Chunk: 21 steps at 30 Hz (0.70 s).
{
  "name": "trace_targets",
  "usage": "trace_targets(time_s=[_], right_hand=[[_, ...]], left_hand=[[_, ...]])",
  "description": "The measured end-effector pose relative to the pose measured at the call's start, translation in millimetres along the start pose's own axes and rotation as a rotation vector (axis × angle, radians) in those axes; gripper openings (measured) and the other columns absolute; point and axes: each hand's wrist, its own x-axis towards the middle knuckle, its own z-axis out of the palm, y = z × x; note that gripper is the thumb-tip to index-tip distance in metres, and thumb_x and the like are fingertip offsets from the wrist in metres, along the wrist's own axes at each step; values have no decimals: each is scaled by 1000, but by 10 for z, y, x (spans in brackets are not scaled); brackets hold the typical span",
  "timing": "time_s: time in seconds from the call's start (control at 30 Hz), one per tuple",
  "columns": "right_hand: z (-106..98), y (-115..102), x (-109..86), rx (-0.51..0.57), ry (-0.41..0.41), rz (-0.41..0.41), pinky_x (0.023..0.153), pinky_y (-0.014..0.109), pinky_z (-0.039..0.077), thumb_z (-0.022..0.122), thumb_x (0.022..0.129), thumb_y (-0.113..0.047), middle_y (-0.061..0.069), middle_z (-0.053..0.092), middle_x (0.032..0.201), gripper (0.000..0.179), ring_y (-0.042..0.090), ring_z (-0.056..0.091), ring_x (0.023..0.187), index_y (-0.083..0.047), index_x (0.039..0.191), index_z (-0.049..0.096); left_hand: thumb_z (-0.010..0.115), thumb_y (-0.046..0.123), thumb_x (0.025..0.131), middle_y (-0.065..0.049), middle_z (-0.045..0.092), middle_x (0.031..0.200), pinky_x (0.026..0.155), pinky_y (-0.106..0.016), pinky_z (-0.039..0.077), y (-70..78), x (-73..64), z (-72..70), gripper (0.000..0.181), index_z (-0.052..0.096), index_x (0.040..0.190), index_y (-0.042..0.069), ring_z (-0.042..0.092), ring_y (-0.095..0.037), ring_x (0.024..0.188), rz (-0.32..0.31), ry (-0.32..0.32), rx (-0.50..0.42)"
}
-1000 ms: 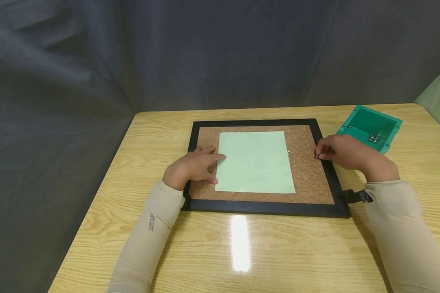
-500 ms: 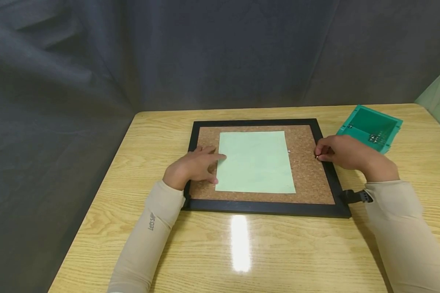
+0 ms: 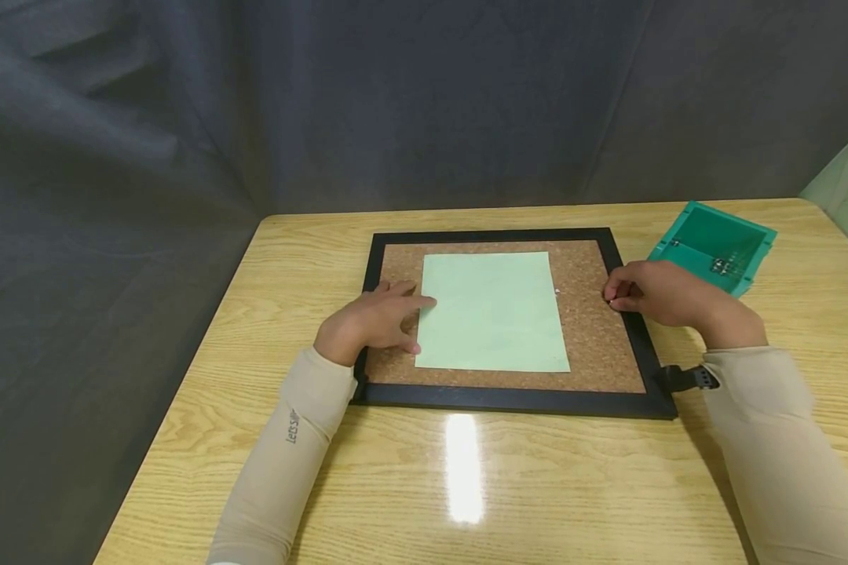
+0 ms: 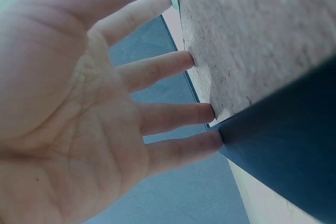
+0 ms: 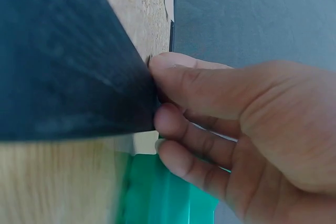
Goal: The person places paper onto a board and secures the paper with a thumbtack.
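A pale green sheet of paper (image 3: 493,314) lies on a cork board (image 3: 597,353) with a black frame (image 3: 516,400). My left hand (image 3: 381,318) has its fingers spread over the board's left side, index finger and thumb reaching onto the sheet's left edge. In the left wrist view its other fingertips (image 4: 207,111) touch the cork and the frame. At the right frame edge my right hand (image 3: 660,292) pinches a small shiny push pin (image 3: 612,300), mostly hidden by the fingertips. A tiny white piece (image 3: 557,292) shows at the sheet's right edge.
A green open box (image 3: 742,227) with several small pins (image 3: 721,267) inside stands just behind my right hand. The wooden table (image 3: 572,486) carries everything. Dark cloth (image 3: 431,102) hangs along the back and left.
My right hand has shifted slightly left, and its fingertips now cover more of the push pin. The left hand and the sheet have stayed in place.
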Motion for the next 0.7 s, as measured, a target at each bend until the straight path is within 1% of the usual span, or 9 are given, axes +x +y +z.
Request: trace_targets(time_s=[0.17,0.33,0.53,0.7], right_hand=[[2,5,5,-1,5,0,67,32,48,65,96,-8,2,67,91,4,15,55,76,-7,98,67],[14,17,16,0,4,1,67,32,47,64,97,-8,2,65,91,5,15,54,75,-9,98,68],[13,0,21,5,0,11,67,30,46,62,98,-13,0,65,89,6,15,53,75,-9,96,67],[-7,-31,17,13,0,13,67,31,45,61,98,-10,-1,65,87,7,15,53,74,-12,93,66]], left_hand=[[75,40,87,-5,8,169,123,-59,15,4,-1,-4,82,31,157,34,3,-41,155,0,-1,3],[75,40,87,-5,8,169,124,-59,14,-5,5,5,82,32,156,35,3,-41,155,-1,0,3],[75,40,87,-5,8,169,123,-60,14,-14,9,12,82,32,156,35,2,-42,155,2,0,4],[75,40,87,-4,7,170,123,-60,14,-6,0,0,82,32,156,35,2,-42,155,2,1,2]])
